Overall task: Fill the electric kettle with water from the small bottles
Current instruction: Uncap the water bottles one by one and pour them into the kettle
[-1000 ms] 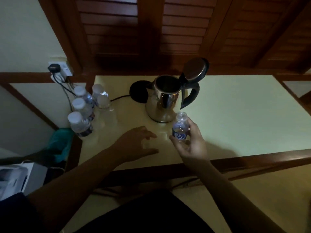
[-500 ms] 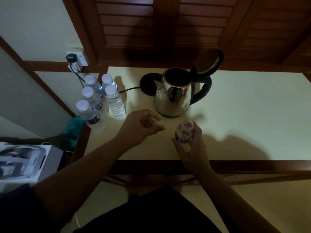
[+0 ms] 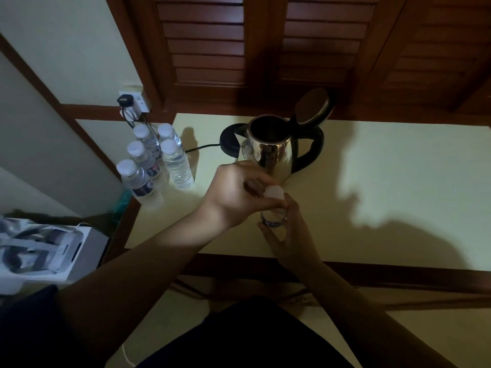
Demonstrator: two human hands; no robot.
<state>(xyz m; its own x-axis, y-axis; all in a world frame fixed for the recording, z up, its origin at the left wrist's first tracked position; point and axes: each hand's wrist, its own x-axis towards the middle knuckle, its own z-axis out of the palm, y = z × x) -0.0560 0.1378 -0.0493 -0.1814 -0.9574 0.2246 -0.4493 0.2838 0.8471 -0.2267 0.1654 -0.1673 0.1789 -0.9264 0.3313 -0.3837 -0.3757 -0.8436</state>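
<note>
While five capped bottles (image 3: 148, 166) stand grouped at the bench's (image 3: 385, 181) left edge, one kettle (image 3: 268, 150) sits lid-up behind the hands. A sixth bottle (image 3: 273, 217) is gripped in the right hand (image 3: 287, 235); the left hand (image 3: 239, 192) pinches its cap (image 3: 274, 193).

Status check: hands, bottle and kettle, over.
Right hand holds bottle; left hand grips its cap. Kettle lid open. Nothing blocking.

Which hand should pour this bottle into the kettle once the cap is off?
Probably the right hand: it already grips the bottle by its body, near the open kettle, while the left hand is on the cap.
</note>
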